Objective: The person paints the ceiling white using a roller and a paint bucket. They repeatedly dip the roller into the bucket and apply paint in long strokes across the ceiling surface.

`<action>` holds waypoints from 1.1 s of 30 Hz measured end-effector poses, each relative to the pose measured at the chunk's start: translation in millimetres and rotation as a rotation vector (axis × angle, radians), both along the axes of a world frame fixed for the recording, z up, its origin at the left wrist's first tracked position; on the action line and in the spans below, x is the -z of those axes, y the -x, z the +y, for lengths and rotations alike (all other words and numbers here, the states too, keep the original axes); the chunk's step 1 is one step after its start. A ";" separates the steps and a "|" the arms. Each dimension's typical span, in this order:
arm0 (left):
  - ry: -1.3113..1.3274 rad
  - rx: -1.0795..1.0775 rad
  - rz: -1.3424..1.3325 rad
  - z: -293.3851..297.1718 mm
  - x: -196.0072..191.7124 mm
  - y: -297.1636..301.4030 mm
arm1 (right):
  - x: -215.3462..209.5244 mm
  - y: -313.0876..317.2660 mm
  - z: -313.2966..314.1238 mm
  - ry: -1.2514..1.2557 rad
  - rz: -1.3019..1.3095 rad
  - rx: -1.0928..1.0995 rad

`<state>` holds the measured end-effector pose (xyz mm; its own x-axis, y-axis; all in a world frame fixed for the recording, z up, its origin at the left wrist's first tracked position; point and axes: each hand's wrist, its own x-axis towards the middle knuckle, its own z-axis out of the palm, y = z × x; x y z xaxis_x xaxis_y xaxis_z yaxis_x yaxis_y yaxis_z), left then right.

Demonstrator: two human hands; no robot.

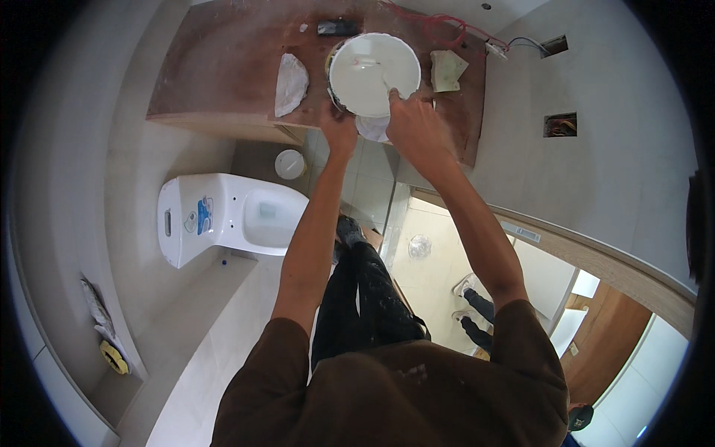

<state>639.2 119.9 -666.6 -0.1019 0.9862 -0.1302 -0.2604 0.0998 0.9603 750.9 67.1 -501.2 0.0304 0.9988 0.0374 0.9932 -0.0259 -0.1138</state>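
A round white bucket [411, 57] of thin white paint [365, 97] stands at the front of a reddish-brown countertop [201, 82]. My right hand [413, 123] is closed around the handle of a small paint roller [366, 63], at the bucket's near right rim. The roller's head lies in the paint, partly covered. At the near left side of the bucket, my left hand [339, 128] is closed against its wall, with some fingers hidden. Just below the rim, between my hands, a pale whitish piece [372, 128] shows at the counter's edge.
On the counter lie a white half-round piece [291, 84], a black object [337, 27], a pale green angular piece [448, 71] and red cables [447, 26]. A white toilet [261, 217] and small tub [290, 164] stand below. Another person's shoes [463, 284] show beyond the doorway.
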 end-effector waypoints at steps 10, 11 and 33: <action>0.014 -0.026 -0.086 -6.9 18.1 -5.5 | 30.9 8.6 -7.6 0.161 -0.011 0.104; -0.035 -0.046 -0.061 -6.8 19.0 -6.3 | 30.3 9.1 -8.8 0.157 -0.008 0.093; -0.040 -0.039 0.075 -12.2 4.2 -4.7 | 24.4 -7.3 -32.7 0.100 -0.029 0.053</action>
<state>643.9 107.7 -670.8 -0.1484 0.9856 -0.0813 -0.1903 0.0522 0.9803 758.2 34.4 -525.6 0.0833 0.9946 -0.0612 0.9930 -0.0880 -0.0790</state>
